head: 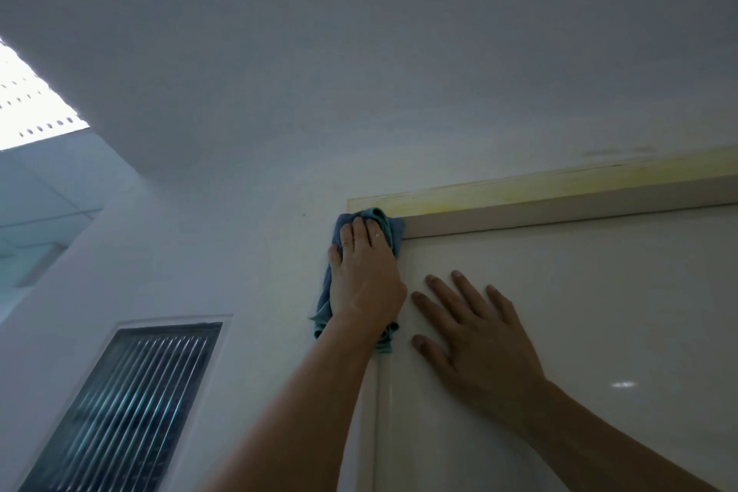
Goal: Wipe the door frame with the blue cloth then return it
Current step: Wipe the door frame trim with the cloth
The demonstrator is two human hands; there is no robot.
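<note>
White wall (247,236) and a pale ceiling (359,32) fill most of your view as you look up at the top left corner of the door frame (519,208). Your left hand (365,276) presses the cloth (351,222) flat against that corner, where the upright meets the top rail. Fingers lie together and mostly straight, palm down on the fabric, not curled round it. The cloth is blue, bunched at your fingertips and trailing down the upright below your wrist, its lower edge showing on both sides of your forearm. Your right hand (475,336) rests open on the door (579,312), just right of the left hand, fingers spread and flat, holding nothing. The frame's top rail runs off to the right with a yellowish strip along its upper face. Low on the left wall sits a louvred vent (131,399). A bright perforated light panel (28,104) shows at the far left.
</note>
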